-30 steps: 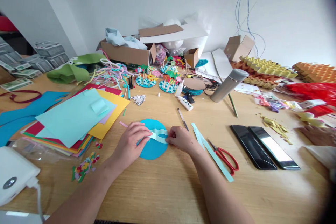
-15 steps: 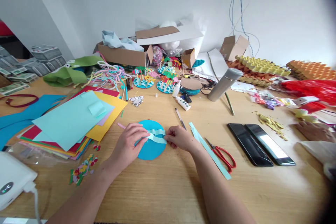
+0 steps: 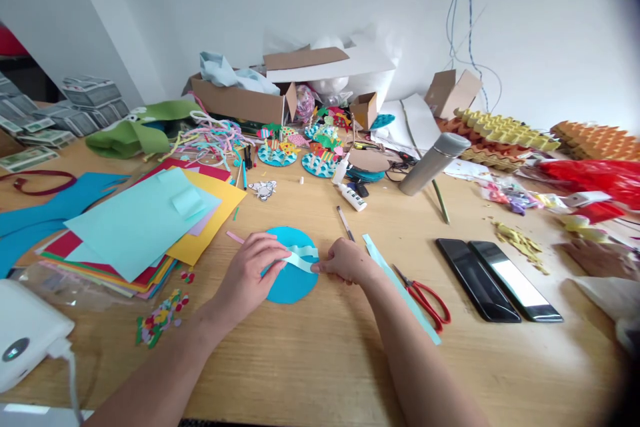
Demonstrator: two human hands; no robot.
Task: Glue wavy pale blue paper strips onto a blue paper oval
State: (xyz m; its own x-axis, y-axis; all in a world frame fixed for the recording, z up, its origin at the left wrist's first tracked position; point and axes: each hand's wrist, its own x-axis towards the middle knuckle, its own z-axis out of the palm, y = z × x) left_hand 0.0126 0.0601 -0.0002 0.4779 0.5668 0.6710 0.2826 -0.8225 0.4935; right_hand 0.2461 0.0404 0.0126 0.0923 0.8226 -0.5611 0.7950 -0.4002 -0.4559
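A round blue disc (image 3: 290, 288) lies flat on the table, with pale aqua wavy paper strips across its upper half. My left hand (image 3: 255, 267) rests over the disc's left side, thumb and fingers closed on one end of the nearer paper strip (image 3: 301, 263). At the disc's right edge my right hand (image 3: 343, 260) pinches the other end of this strip. Behind it, a second wavy strip (image 3: 306, 251) runs across the disc. Scissors with red handles (image 3: 425, 300) and a long aqua paper strip (image 3: 403, 290) lie right of my right hand, near a pen (image 3: 345, 221).
Coloured paper sheets (image 3: 135, 227) are stacked at left, beside small paper scraps (image 3: 163, 320). Two phones (image 3: 477, 280) lie at right; another person's hand (image 3: 600, 257) is at the far right. A grey flask (image 3: 434, 163), glue bottles (image 3: 353, 197) and decorated discs (image 3: 320, 163) stand behind.
My right fingers have shifted slightly at the strip's right end, while my left hand keeps its hold. The whole view has moved a little.
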